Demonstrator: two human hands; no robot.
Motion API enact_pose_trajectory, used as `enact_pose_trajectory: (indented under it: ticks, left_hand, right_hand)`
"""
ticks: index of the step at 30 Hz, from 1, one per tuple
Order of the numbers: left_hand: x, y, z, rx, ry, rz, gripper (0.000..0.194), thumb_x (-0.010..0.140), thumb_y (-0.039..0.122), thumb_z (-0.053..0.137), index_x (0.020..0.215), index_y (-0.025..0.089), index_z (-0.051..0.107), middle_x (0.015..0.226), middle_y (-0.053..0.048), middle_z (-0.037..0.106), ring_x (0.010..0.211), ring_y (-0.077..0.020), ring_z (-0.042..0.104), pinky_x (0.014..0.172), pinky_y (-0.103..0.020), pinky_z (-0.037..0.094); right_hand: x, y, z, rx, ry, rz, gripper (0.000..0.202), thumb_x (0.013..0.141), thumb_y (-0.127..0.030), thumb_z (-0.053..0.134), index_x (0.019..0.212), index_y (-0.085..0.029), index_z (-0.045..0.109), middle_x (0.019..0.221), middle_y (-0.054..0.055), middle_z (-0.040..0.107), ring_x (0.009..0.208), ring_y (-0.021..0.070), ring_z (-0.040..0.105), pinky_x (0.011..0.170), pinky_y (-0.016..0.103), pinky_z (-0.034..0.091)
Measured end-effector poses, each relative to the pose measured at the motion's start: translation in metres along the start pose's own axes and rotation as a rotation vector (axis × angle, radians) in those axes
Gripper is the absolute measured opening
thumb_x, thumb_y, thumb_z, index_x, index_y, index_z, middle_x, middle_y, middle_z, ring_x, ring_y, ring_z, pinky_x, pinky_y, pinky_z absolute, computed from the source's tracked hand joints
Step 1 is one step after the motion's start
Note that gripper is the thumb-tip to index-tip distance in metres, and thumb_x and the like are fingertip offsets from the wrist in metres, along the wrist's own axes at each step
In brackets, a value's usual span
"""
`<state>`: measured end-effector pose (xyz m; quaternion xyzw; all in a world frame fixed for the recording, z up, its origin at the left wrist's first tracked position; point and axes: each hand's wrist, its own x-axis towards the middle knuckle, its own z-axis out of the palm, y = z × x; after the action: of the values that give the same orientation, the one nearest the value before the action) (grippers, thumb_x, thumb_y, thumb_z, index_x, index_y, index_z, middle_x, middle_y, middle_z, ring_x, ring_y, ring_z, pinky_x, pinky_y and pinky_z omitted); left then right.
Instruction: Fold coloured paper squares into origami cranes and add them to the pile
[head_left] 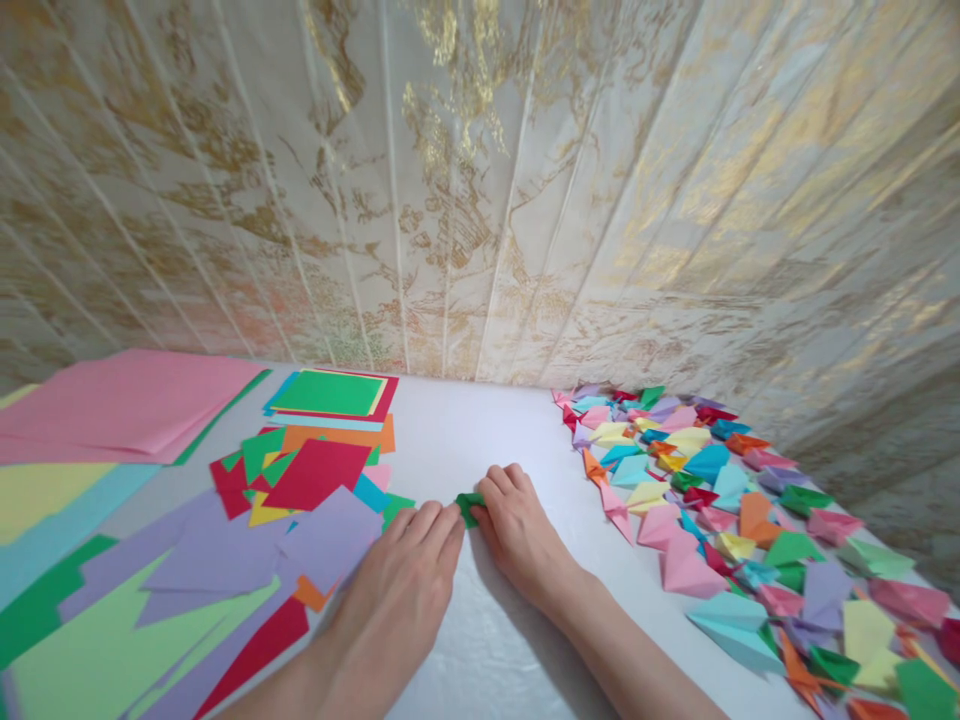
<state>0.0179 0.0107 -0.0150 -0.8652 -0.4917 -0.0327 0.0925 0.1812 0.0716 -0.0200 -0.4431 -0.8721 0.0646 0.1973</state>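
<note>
your right hand point(521, 530) pinches small green paper point(468, 510). your left hand point(411, 565) touches it, grip unclear. its size calls for light fingertips.

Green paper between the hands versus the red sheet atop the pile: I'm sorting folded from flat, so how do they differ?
The green paper is smaller and looks folded; the red sheet is larger and looks flat. The green paper is at the fingertips of the left hand and right hand; no hand touches the red sheet. Both are plain coloured paper.
</note>
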Motion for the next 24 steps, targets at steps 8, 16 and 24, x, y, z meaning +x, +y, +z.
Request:
enact_pose_trajectory:
  ticks: [8,16,24]
  left_hand:
    - [0.002,0.0,-0.004,-0.057,-0.001,0.022,0.048,0.082,0.0,0.045,0.125,0.015,0.059,0.121,-0.014,0.064,0.113,-0.0314,0.056,0.094,-0.048,0.046]
    - [0.003,0.001,0.001,-0.103,0.012,-0.014,0.049,0.083,0.001,0.045,0.129,0.016,0.057,0.118,-0.012,0.063,0.11,-0.0306,0.056,0.093,-0.049,0.047]
    - [0.005,-0.002,-0.01,-0.227,-0.014,-0.058,0.047,0.084,0.0,0.045,0.123,0.021,0.06,0.122,-0.011,0.06,0.111,-0.0307,0.055,0.091,-0.049,0.05]
  right_hand:
    - [0.003,0.0,-0.009,0.081,0.037,0.067,0.017,0.086,-0.01,0.061,0.076,-0.02,0.05,0.081,0.004,0.056,0.082,0.0221,0.045,0.073,0.034,0.04]
    - [0.002,0.005,-0.008,0.123,0.07,0.042,0.025,0.09,-0.007,0.052,0.069,-0.021,0.047,0.073,0.003,0.056,0.075,0.0209,0.047,0.067,0.033,0.04]
    - [0.001,-0.001,-0.014,0.156,0.089,0.038,0.017,0.086,-0.009,0.055,0.074,-0.021,0.054,0.074,0.003,0.058,0.076,0.0208,0.049,0.067,0.032,0.042]
